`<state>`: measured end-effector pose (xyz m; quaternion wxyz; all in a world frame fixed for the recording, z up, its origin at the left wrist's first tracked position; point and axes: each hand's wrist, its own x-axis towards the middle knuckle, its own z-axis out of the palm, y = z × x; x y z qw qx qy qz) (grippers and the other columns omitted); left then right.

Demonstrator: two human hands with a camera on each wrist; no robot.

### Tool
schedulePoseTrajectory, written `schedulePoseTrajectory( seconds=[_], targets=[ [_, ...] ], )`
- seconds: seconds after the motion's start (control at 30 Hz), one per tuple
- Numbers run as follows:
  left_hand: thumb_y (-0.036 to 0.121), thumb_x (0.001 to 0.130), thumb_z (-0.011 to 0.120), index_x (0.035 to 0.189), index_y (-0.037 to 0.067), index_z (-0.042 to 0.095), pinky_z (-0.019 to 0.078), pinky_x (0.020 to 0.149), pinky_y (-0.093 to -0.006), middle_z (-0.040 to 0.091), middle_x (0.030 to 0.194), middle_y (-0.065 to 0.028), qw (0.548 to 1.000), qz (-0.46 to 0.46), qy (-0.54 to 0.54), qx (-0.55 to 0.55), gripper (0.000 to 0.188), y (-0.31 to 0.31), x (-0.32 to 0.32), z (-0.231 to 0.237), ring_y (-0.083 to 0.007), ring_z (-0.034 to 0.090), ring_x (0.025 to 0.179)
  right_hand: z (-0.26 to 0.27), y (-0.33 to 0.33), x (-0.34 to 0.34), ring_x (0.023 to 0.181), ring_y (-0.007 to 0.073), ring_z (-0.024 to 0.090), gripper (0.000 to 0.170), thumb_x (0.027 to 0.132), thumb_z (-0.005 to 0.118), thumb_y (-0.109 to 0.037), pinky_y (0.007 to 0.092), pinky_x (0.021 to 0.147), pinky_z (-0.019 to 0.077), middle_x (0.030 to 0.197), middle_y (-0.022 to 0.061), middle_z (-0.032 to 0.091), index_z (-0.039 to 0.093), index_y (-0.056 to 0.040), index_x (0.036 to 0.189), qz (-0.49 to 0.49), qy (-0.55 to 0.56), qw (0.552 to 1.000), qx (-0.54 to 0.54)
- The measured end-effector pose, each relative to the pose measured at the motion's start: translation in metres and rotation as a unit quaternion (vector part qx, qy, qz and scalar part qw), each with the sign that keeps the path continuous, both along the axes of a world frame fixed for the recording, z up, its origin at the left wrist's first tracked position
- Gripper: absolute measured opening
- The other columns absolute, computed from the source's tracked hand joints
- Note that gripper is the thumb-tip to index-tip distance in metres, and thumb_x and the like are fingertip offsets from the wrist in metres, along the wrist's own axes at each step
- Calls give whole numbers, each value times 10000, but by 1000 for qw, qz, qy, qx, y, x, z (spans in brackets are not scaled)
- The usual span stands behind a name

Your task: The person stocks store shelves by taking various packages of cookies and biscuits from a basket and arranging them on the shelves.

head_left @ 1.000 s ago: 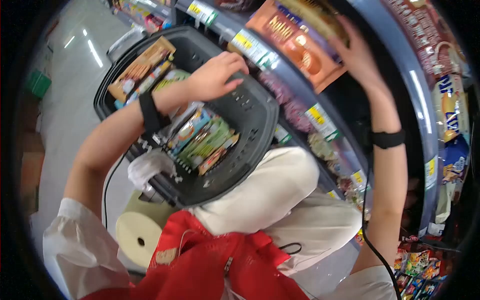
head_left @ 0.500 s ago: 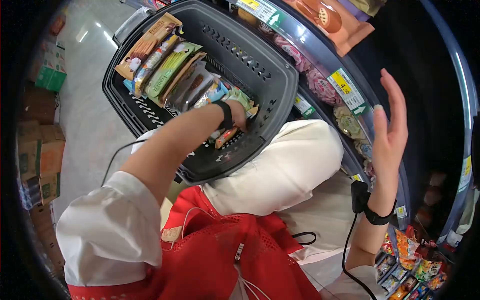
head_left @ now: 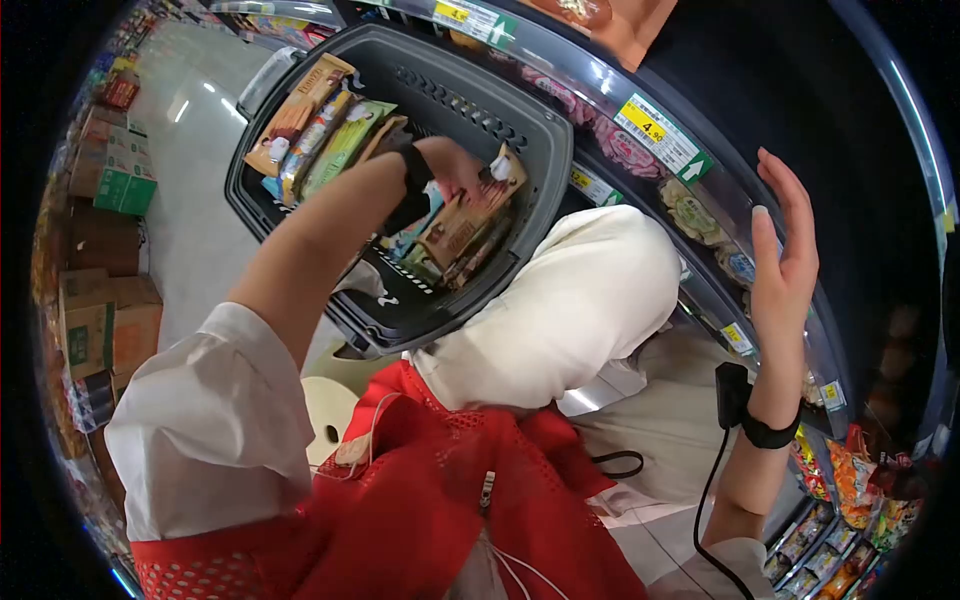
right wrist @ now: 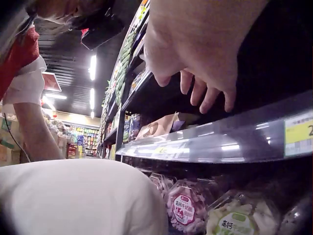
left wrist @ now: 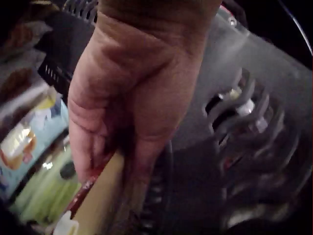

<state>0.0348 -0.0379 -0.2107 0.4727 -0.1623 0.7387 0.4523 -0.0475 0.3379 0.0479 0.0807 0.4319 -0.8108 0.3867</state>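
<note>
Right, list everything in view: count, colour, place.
basket: one, dark grey, upper middle of head view
held packet: one, tan, inside basket
other packets: several, tan, blue and green, same basket
shelves: several, dark, right side
orange packet: one, orange, on shelf
price tags: several, yellow-white, shelf edges
clear packs: several, pink or pale green, lower shelf
boxes: several, brown or green, far left
bagged snacks: several, mixed, lower right
clothes: several, red and white, lower middle
left hand: one, bare, gripping held packet
right hand: one, bare, beside shelves

Right hand (head_left: 786,270) outstretched (left hand (head_left: 452,170) curled)
</note>
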Motion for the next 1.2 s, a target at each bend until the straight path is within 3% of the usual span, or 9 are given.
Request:
schedulePoseTrajectory(
  seconds=[0.13,0.37,0.57,0.6,0.7,0.8,0.9,1.1,1.2],
  targets=[
    [410,790,649,1115,56,523,474,732,-300,581,1023,-36,999,-16,34,10,498,-7,5,85,-140,556,881,0,-2,10,1141,236,472,357,841,528,-85,334,974,338,1217,130,504,501,-37,1193,-3,-3,1000,3],
    [413,809,632,1020,60,552,421,631,-235,512,838,40,984,-92,133,-69,419,2,31,187,-61,464,718,-9,-7,25,1123,243,486,341,836,529,-70,332,957,352,1178,134,524,496,-17,1171,33,-68,997,-5],
    [155,806,654,1168,40,520,423,849,-258,611,980,-24,867,43,496,7,403,41,67,265,-118,544,932,-3,-9,44,1102,223,506,365,824,541,-53,330,949,371,1173,120,531,485,-15,1183,57,-154,985,-50],
    [146,768,691,1115,34,546,424,864,-287,604,1038,-40,887,68,457,26,392,50,73,283,-135,542,968,-1,-9,48,1104,222,505,376,820,548,-52,332,951,371,1174,118,530,481,-15,1188,62,-183,979,-70],
    [137,777,687,1118,41,531,466,825,-262,616,1010,-50,777,170,568,214,388,93,81,295,-126,564,959,8,-14,72,1101,229,507,410,814,566,-58,349,953,374,1162,115,533,464,-18,1208,128,-268,949,-110],
    [119,819,642,1133,52,522,482,794,-258,596,1060,-42,780,226,530,245,342,131,90,301,-108,568,949,5,-17,84,1027,191,547,390,835,578,-82,308,878,430,1115,114,548,459,5,1196,104,-286,940,-153],
    [189,853,605,1129,91,516,480,819,-273,583,1060,-37,724,297,511,355,306,160,90,289,-119,567,970,6,-9,77,888,107,561,285,859,576,-115,240,748,465,990,70,584,501,14,1102,43,-326,924,-194],
    [232,910,502,1136,17,488,463,888,-267,556,1131,-75,694,413,464,365,313,117,70,256,-155,548,1047,11,20,55,760,104,552,235,854,606,-191,215,680,448,885,43,587,545,-19,1001,-78,-336,881,-322],
    [230,918,475,1149,13,482,472,882,-284,554,1136,-98,771,374,410,310,317,79,53,233,-183,553,1045,8,44,38,859,140,577,297,874,574,-262,276,755,467,975,68,594,543,-25,1049,-139,-377,831,-384]
  ],
)
